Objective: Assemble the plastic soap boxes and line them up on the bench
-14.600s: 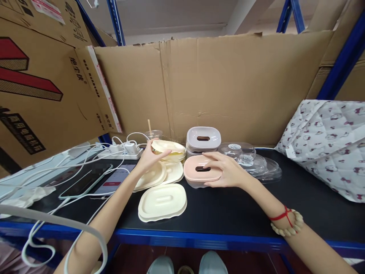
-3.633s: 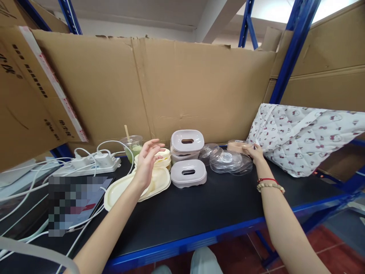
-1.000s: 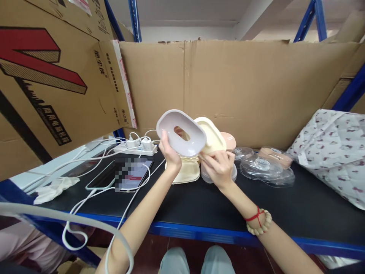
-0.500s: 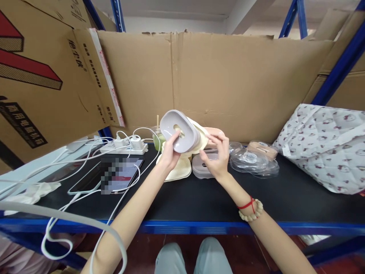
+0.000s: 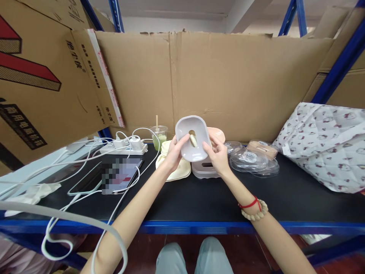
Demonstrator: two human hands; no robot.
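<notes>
A grey-lilac plastic piece (image 5: 196, 123) with an oval opening is held up above the table, its face toward me. My left hand (image 5: 174, 154) grips its left edge, thumb at the opening, where something cream-coloured shows. On the opposite edge, my right hand (image 5: 218, 155) is closed with its thumb on the front. Behind and below stand a grey-lilac box (image 5: 205, 173) with a dark slot, cream pieces (image 5: 181, 171) and a peach piece (image 5: 218, 134), the last partly hidden by the held one.
On the right lie clear plastic covers (image 5: 251, 161), a peach box (image 5: 262, 149) and a patterned bag (image 5: 327, 148). To the left are a green drink cup (image 5: 160, 137), a power strip (image 5: 125, 149), a phone (image 5: 122, 177) and looping white cables. Cardboard (image 5: 228, 87) stands behind.
The held grey-lilac piece has moved right and slightly down and turned to face me. My right hand has shifted from its far side onto the near right edge.
</notes>
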